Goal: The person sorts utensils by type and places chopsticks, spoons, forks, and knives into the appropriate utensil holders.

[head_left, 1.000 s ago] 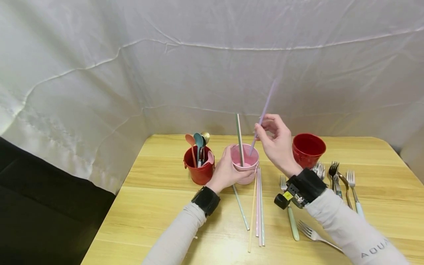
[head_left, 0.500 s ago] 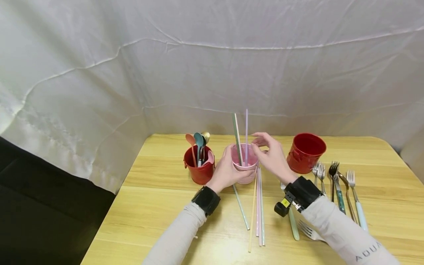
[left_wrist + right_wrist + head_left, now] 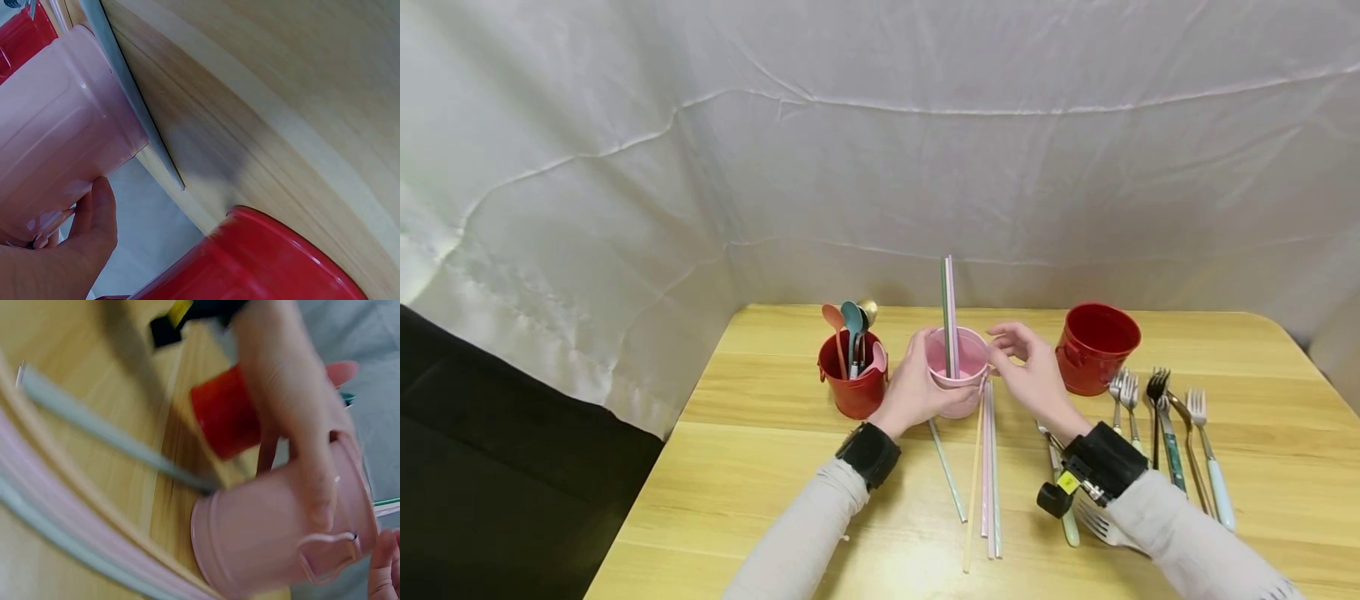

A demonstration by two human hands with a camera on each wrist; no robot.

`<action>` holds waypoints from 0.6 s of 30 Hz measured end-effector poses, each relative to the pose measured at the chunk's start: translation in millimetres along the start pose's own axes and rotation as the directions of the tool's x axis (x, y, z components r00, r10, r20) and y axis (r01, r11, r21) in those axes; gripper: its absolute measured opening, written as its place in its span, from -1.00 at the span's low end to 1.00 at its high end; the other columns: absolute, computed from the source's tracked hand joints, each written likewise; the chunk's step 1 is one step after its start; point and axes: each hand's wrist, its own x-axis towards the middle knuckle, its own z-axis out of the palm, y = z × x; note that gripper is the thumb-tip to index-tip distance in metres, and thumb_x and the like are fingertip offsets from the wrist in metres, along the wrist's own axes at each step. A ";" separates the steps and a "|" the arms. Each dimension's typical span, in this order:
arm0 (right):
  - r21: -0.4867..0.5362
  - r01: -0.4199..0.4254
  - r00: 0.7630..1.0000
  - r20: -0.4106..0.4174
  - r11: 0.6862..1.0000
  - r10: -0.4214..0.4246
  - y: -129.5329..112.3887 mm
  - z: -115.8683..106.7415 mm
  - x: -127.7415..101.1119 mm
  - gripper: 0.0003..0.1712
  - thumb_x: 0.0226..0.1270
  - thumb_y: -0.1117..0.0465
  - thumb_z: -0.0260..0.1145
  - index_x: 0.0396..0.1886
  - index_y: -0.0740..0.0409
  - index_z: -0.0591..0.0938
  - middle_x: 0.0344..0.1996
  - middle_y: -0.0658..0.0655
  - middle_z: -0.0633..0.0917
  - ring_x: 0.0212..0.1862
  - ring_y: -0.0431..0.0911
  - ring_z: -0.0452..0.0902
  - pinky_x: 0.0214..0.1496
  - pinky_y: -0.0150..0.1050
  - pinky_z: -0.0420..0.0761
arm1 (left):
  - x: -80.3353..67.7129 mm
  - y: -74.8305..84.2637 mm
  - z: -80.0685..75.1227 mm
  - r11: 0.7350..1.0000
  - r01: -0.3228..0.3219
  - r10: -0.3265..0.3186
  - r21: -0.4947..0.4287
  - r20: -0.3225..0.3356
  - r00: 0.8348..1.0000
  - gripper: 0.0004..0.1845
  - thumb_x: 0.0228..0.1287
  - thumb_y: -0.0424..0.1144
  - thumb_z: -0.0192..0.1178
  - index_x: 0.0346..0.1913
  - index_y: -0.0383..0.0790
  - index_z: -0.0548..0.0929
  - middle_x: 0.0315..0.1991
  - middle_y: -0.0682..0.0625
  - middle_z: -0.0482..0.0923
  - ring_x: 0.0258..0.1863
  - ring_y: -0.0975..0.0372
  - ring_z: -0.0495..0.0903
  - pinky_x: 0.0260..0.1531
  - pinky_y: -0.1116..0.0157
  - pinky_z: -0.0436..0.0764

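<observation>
Toward the table's far edge, our left hand grips the pink metal cup, its straws upright, while our right hand, fingers loose, hovers beside it

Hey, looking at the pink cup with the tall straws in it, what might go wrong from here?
The straws stand far above the pink cup, so it may tip if the left hand lets go. The right hand is close to the loose straws on the table and the forks; a sweep might scatter them.
</observation>
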 end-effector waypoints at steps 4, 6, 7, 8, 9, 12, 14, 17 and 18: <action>0.091 -0.082 0.997 0.025 0.992 0.080 0.9 -3.9 -4.6 -0.65 0.49 0.36 0.13 0.20 0.41 0.47 -0.10 0.45 0.63 -0.25 -0.34 0.62 -0.15 -0.45 0.71 | 0.8 0.2 1.2 1.000 0.007 -0.007 -0.007 0.000 1.000 0.13 -0.09 0.05 0.61 0.50 -0.02 0.14 0.34 -0.03 0.43 0.28 0.15 0.53 0.26 0.12 0.58; 0.109 -0.126 0.992 0.030 0.986 0.124 1.4 -5.0 -6.8 -0.65 0.49 0.37 0.11 0.21 0.39 0.45 -0.13 0.37 0.65 -0.26 -0.33 0.62 -0.15 -0.45 0.71 | 0.9 -0.1 1.4 1.000 0.007 -0.007 -0.012 0.001 1.000 0.13 -0.10 0.06 0.61 0.50 -0.01 0.14 0.35 -0.02 0.43 0.29 0.16 0.52 0.26 0.13 0.57; 0.119 -0.151 0.988 0.036 0.981 0.148 2.0 -5.4 -7.8 -0.64 0.49 0.37 0.11 0.22 0.38 0.44 -0.16 0.30 0.67 -0.26 -0.33 0.62 -0.15 -0.44 0.71 | 0.8 -0.3 1.4 1.000 0.008 -0.008 -0.014 0.002 1.000 0.13 -0.10 0.07 0.61 0.50 -0.02 0.14 0.35 -0.02 0.43 0.29 0.16 0.52 0.26 0.13 0.57; 0.130 -0.178 0.984 0.044 0.975 0.173 2.6 -5.6 -8.7 -0.63 0.49 0.38 0.10 0.23 0.38 0.43 -0.19 0.21 0.69 -0.26 -0.32 0.61 -0.14 -0.43 0.71 | 0.7 -0.5 1.2 1.000 0.007 -0.007 -0.015 0.001 1.000 0.13 -0.09 0.07 0.61 0.50 -0.03 0.14 0.35 -0.02 0.43 0.28 0.16 0.53 0.26 0.13 0.57; 0.146 -0.205 0.979 0.054 0.968 0.199 3.1 -5.9 -9.7 -0.62 0.48 0.38 0.10 0.24 0.36 0.41 -0.23 0.11 0.70 -0.26 -0.32 0.61 -0.13 -0.43 0.71 | 0.5 -0.8 1.0 1.000 0.006 -0.006 -0.014 0.001 1.000 0.13 -0.09 0.07 0.61 0.50 -0.03 0.14 0.35 -0.02 0.42 0.28 0.15 0.53 0.27 0.12 0.57; 0.192 -0.279 0.960 0.093 0.941 0.266 4.3 -6.7 -12.6 -0.57 0.48 0.37 0.10 0.29 0.35 0.35 -0.32 -0.10 0.71 -0.25 -0.30 0.61 -0.11 -0.42 0.71 | -0.1 -1.5 0.5 1.000 0.005 -0.005 -0.014 -0.002 1.000 0.13 -0.09 0.07 0.60 0.50 -0.05 0.14 0.36 -0.03 0.41 0.29 0.14 0.52 0.27 0.10 0.57; 0.211 -0.319 0.947 0.115 0.924 0.301 4.6 -7.9 -14.5 -0.54 0.49 0.34 0.10 0.31 0.33 0.32 -0.34 -0.13 0.72 -0.25 -0.28 0.62 -0.10 -0.43 0.70 | -0.2 -1.5 0.6 1.000 0.004 -0.004 -0.012 -0.003 1.000 0.13 -0.08 0.07 0.60 0.50 -0.03 0.14 0.37 -0.03 0.41 0.29 0.14 0.52 0.28 0.10 0.57; 0.211 -0.368 0.928 0.145 0.906 0.343 5.4 -10.8 -17.0 -0.53 0.49 0.30 0.11 0.32 0.31 0.30 -0.30 -0.08 0.73 -0.23 -0.27 0.63 -0.06 -0.43 0.70 | 0.0 -1.1 1.1 1.000 0.005 -0.005 -0.011 0.000 1.000 0.13 -0.08 0.08 0.60 0.50 -0.02 0.14 0.38 -0.03 0.40 0.30 0.15 0.51 0.29 0.11 0.56; 0.206 -0.384 0.921 0.156 0.900 0.357 5.9 -11.8 -17.7 -0.52 0.50 0.27 0.11 0.33 0.30 0.30 -0.29 -0.08 0.73 -0.22 -0.27 0.63 -0.05 -0.43 0.69 | 0.0 -0.8 1.3 1.000 0.003 -0.003 -0.013 -0.001 1.000 0.13 -0.09 0.08 0.60 0.50 -0.02 0.14 0.38 -0.03 0.40 0.30 0.14 0.51 0.29 0.10 0.56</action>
